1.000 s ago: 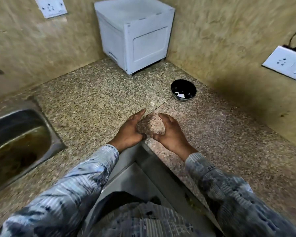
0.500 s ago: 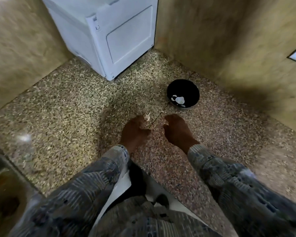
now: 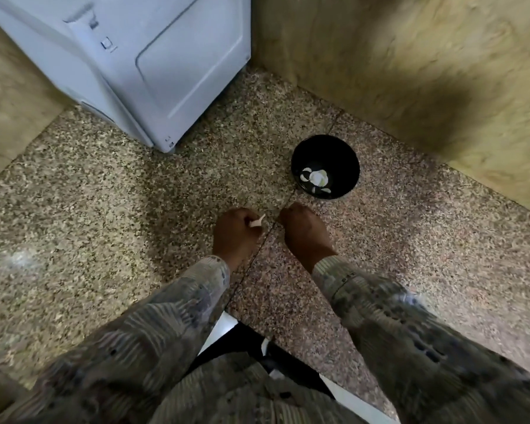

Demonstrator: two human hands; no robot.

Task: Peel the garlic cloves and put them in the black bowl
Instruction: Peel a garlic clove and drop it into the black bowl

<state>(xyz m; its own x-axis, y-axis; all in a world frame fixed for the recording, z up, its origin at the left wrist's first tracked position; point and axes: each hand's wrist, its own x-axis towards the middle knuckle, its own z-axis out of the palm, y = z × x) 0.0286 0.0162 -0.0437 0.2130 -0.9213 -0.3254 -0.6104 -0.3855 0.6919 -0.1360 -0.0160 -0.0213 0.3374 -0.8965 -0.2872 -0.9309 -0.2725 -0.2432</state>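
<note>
At the centre of the frame the curled fingers (image 3: 243, 216) of the left hand (image 3: 234, 237) pinch a small pale garlic clove (image 3: 257, 222), whose tip sticks out toward the right. Just beside it, the right hand (image 3: 303, 234) has its fingers bent downward and tucked under the knuckles. From this angle I cannot tell whether they hold anything. The two hands sit close together but apart, low over the speckled granite countertop (image 3: 104, 209), on either side of a thin dark seam in the stone. Patterned grey sleeves (image 3: 166, 316) run from both wrists down to the lower edge of the frame. Right of centre and above the right hand, the black bowl (image 3: 326, 146) stands on the counter near the hands. It holds a few white pieces (image 3: 316, 178), probably peeled cloves, though they are a little blurred. A white appliance (image 3: 153, 56) fills the upper left, and a tan wall (image 3: 410, 56) takes the upper right.
</note>
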